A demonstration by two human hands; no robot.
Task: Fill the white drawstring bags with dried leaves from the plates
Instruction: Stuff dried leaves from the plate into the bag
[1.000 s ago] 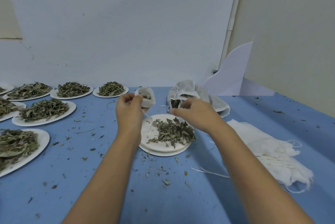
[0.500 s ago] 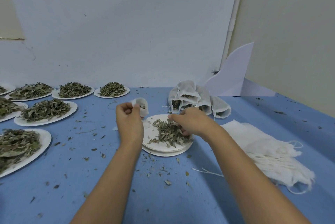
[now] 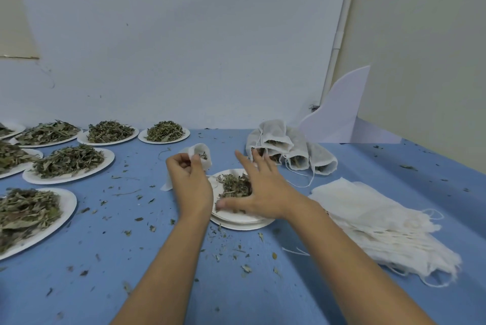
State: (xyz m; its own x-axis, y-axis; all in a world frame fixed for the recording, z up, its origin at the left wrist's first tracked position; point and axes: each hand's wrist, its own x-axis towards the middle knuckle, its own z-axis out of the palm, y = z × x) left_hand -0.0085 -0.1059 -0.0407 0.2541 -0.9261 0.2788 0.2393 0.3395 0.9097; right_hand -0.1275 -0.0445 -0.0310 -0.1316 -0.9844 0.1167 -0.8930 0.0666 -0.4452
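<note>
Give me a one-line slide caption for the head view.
The left hand pinches an open white drawstring bag while the right hand spreads over dried leaves on the central plate.

Blue tabletop [image 3: 249, 298], white curved board [image 3: 339, 114] at back, white pipe [image 3: 338, 40]

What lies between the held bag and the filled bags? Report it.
Head view: between held bag and filled bags, only the right hand's forefinger over bare blue tabletop.
</note>
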